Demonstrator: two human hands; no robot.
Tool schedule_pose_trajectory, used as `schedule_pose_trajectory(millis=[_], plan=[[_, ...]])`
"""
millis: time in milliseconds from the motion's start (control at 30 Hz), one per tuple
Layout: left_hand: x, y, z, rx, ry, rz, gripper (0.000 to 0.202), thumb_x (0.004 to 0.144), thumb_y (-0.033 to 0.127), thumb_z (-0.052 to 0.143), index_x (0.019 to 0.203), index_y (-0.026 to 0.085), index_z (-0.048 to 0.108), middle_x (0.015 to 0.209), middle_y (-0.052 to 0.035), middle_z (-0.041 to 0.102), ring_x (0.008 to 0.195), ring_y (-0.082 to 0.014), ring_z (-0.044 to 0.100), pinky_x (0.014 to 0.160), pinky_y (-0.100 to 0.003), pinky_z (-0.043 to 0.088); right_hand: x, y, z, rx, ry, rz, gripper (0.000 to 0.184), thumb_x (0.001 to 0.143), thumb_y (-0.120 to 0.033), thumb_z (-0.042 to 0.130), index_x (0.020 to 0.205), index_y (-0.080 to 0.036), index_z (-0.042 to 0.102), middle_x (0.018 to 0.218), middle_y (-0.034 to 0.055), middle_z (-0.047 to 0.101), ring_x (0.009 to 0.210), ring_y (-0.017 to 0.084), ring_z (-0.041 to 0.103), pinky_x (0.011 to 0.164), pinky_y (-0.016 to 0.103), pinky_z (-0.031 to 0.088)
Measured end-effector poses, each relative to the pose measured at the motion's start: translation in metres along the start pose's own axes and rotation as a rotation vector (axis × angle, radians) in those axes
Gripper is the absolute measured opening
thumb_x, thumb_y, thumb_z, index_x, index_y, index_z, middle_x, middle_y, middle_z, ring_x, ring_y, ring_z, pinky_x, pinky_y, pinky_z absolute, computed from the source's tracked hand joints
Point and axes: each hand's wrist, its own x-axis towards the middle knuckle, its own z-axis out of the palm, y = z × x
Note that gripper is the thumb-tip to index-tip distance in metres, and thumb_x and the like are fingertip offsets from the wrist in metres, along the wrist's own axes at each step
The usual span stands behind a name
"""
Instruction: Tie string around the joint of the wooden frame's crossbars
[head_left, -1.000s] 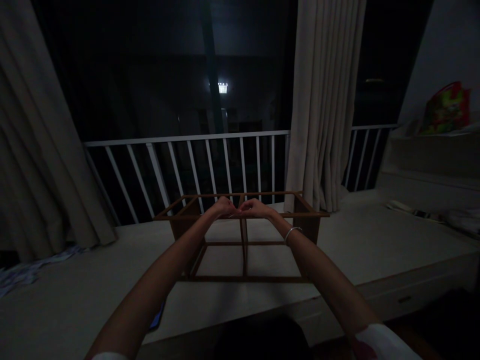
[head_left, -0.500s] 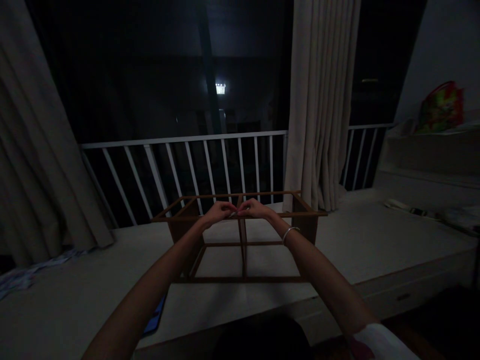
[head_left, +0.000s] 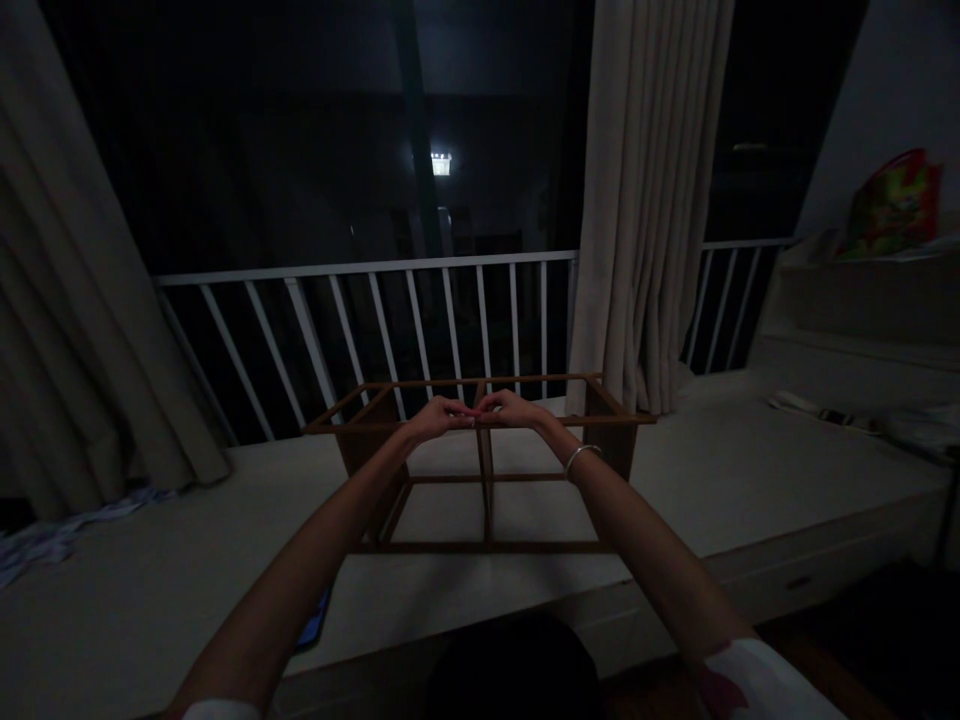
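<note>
A brown wooden shelf frame (head_left: 487, 548) rests on the pale window ledge in front of me. My left hand (head_left: 439, 418) is at the middle of its upper near bar, fingers pinched together. My right hand (head_left: 510, 408) meets it there from the other side, its fingers bent and closed too, with a bracelet (head_left: 583, 452) on the wrist. The fingertips of both hands nearly touch where the middle divider joins the bar. Whatever small thing lies between them is too dark and small to make out.
The shelf stands on a broad light ledge (head_left: 720, 480) before a white railing (head_left: 367, 266) and dark window. Curtains (head_left: 645, 200) hang on both sides. A phone (head_left: 313, 622) lies by my left forearm. A red and green bag (head_left: 896, 205) sits at far right.
My fingers have shifted slightly, the left fingers now reaching straighter toward the right ones. The view has tilted down a little. The shelf frame stays in place on the ledge.
</note>
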Motion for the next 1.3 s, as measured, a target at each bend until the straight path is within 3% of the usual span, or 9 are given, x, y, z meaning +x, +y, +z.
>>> schedule_pose_trajectory(millis=[500, 933, 1300], plan=[[0.001, 0.004, 0.006, 0.032, 0.054, -0.028, 0.035, 0.061, 0.036, 0.054, 0.086, 0.011, 0.06, 0.075, -0.0061, 0.06, 0.071, -0.0134, 0.051, 0.063, -0.022, 0.037, -0.001, -0.003, 0.001, 0.075, -0.066, 0.092, 0.026, 0.057, -0.024, 0.055, 0.079, -0.01, 0.057, 0.065, -0.0001, 0.054, 0.055, 0.007, 0.044, 0.05, 0.018, 0.033], [0.007, -0.001, 0.011, 0.046, 0.117, -0.059, 0.036, 0.061, 0.039, 0.053, 0.08, 0.01, 0.061, 0.072, -0.0056, 0.06, 0.066, -0.0126, 0.051, 0.057, -0.02, 0.038, 0.002, 0.007, -0.004, 0.129, 0.28, -0.006, 0.019, 0.063, -0.019, 0.047, 0.076, -0.012, 0.059, 0.079, 0.0037, 0.058, 0.073, 0.011, 0.05, 0.065, 0.021, 0.036], [0.009, 0.004, 0.014, 0.011, 0.116, -0.151, 0.038, 0.059, 0.042, 0.052, 0.074, 0.008, 0.059, 0.064, -0.0047, 0.058, 0.057, -0.0104, 0.049, 0.048, -0.019, 0.035, 0.003, 0.008, -0.004, 0.189, 0.312, 0.004, 0.018, 0.062, -0.019, 0.048, 0.075, -0.011, 0.059, 0.075, 0.003, 0.057, 0.07, 0.01, 0.049, 0.064, 0.021, 0.037]])
